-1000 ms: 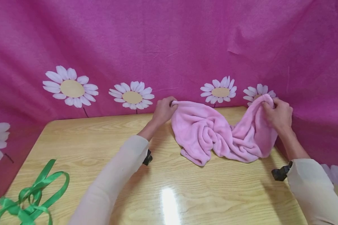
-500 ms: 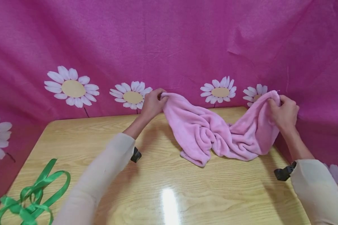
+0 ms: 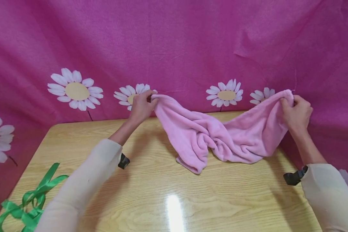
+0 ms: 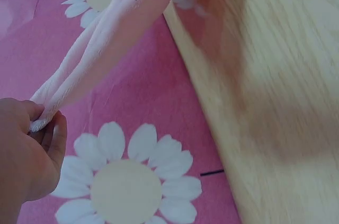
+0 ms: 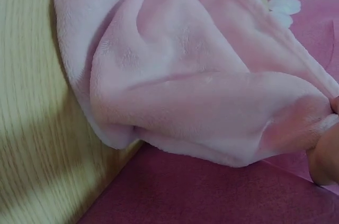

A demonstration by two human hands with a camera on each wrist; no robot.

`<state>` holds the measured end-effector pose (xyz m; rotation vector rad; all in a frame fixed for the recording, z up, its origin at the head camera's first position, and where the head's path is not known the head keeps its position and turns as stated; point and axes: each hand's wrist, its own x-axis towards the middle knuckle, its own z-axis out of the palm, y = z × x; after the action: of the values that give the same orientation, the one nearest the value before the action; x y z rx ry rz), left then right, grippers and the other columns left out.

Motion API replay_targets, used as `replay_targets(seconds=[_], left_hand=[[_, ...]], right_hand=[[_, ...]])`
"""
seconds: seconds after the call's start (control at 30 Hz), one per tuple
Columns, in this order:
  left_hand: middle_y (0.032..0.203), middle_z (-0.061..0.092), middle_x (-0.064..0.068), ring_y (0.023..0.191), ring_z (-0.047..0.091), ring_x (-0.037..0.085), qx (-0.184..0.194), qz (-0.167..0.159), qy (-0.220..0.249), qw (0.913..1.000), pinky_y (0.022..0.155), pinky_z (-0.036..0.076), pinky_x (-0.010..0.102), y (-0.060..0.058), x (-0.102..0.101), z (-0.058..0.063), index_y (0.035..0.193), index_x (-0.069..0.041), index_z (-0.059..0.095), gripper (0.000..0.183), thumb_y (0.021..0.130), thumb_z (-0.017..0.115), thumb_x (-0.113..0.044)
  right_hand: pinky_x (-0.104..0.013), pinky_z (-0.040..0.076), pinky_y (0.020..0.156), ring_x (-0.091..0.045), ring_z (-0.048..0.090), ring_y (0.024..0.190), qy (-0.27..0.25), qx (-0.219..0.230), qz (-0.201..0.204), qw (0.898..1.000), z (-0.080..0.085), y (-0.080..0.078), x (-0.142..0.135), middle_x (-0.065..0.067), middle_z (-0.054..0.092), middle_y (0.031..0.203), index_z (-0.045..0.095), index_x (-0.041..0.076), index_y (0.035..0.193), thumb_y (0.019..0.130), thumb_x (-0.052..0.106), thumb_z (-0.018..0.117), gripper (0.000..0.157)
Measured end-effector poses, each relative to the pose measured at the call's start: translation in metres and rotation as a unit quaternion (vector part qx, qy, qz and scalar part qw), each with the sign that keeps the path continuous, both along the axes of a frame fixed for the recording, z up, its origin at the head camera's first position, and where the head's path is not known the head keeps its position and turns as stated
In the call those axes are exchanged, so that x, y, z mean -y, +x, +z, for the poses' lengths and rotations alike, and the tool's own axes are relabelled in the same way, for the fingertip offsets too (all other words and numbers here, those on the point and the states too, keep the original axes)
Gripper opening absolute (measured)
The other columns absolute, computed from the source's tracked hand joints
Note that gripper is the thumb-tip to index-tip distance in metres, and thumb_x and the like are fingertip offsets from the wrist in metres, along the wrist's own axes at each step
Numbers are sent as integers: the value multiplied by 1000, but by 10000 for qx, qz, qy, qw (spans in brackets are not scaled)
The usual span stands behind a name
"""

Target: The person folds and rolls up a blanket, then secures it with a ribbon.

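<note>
A soft pink towel hangs between my two hands at the back of the wooden table, its bunched middle sagging low over the tabletop. My left hand pinches one end of it; in the left wrist view, thumb and fingers of the left hand close on the narrow tip. At the right, my right hand grips the other top corner, raised to about the same height. The right wrist view shows the towel in loose folds, with only part of the right hand at the edge.
A tangled green ribbon lies at the table's front left, partly covered by the left sleeve. Pink fabric with printed daisies hangs behind and beside the wooden table.
My left hand has moved left and slightly up, pulling its end of the towel outward. My right hand has shifted a little right and up, so the towel is spread wider.
</note>
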<state>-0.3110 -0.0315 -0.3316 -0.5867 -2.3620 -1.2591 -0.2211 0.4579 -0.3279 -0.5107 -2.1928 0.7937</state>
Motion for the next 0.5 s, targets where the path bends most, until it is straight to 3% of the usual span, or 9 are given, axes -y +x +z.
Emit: replay_targets(seconds=[0.1,0.2,0.37,0.5], left_hand=[[92,71,16,83,65,24,45,10,56,10000,73,49,31,1,8,4,108,2,73,19,91,69,-4],[94,72,16,85,66,25,149,72,92,9998,74,50,31,1,15,8,108,1,72,17,92,69,-5],[92,71,16,83,64,22,188,268,218,9992,71,46,26,1,28,13,105,2,72,15,92,68,-5],[93,71,16,82,62,21,145,460,269,9985,71,44,24,1,38,18,106,2,72,17,92,68,-6]], right_hand=[[-23,33,68,-37,56,88,-76,-189,-41,9998,2,0,-1,12,63,75,72,1,103,91,34,62,37],[-20,32,69,-27,53,82,-140,-341,-91,9993,3,1,-2,37,41,64,72,1,102,90,33,63,35],[-22,30,68,-14,46,72,-198,-413,-168,9988,5,2,-3,42,37,59,69,-1,98,90,33,63,35],[-25,29,67,-26,49,78,-172,-444,-198,9987,7,3,-3,42,36,59,68,-1,98,90,34,62,35]])
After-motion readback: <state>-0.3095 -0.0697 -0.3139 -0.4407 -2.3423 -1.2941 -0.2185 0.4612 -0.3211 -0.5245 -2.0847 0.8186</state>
